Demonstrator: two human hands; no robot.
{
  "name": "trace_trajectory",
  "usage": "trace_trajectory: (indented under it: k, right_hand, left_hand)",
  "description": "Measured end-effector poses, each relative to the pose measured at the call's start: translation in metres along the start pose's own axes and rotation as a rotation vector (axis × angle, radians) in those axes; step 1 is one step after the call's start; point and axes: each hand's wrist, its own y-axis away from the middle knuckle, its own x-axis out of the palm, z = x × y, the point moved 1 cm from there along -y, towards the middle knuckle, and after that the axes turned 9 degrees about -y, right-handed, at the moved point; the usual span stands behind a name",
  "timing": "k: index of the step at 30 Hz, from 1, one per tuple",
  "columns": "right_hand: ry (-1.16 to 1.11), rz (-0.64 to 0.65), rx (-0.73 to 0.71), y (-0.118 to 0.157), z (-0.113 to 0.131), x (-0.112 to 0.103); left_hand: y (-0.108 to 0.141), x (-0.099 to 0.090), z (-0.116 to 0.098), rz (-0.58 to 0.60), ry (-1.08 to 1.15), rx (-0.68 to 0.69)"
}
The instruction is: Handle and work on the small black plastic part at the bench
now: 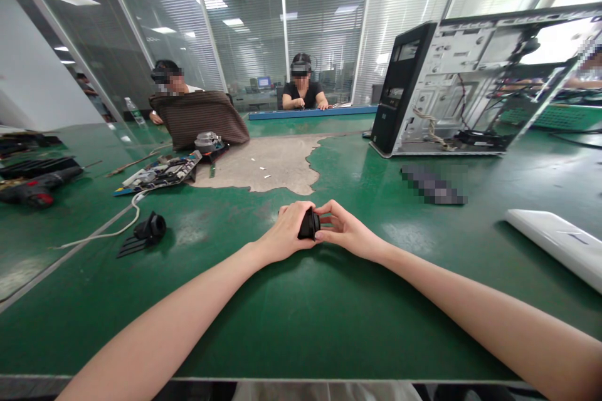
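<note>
The small black piece (308,225) in your hands looks light, so I think it needs only little force. Its dark surface seems to be hard plastic, stiff rather than soft, and probably it does not bend under a normal squeeze. It shows a stepped edge on the right side, and this edge may be the thinner and more fragile part; it is better to press there gently. The faces could be somewhat slippery, therefore the broad body is the safest place to take a firm hold.

The piece is between your two hands, over the near middle part of the green desk (282,313); whether it also touches the desk, I cannot tell. Your left hand (283,232) is closed around its left side and grasps it, though most of these fingers are hidden from the camera. Your right hand (348,232) is at the opposite side: its thumb and bent fingers (332,237) are against the stepped edge, and they seem to pinch it lightly.
</note>
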Motion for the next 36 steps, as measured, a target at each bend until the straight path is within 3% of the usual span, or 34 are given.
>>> trace_trajectory:
  k: [4,16,25,36]
  right_hand:
    - [-0.042,0.033,-0.005,0.0015,0.0013,0.0007]
    - [0.094,-0.074,-0.021,-0.0007,0.0025,0.0013]
    - [-0.046,0.043,-0.009,0.0009,0.0013,0.0003]
    - [0.053,-0.049,-0.031,-0.0005,0.0022,0.0011]
  left_hand:
    - [0.0001,0.0011,0.0005,-0.002,-0.005,0.003]
    - [0.0003,0.0004,0.0001,-0.004,-0.006,-0.001]
    - [0.0004,0.0011,0.0007,-0.001,-0.007,0.002]
    - [-0.0005,0.001,-0.001,-0.006,0.0,-0.011]
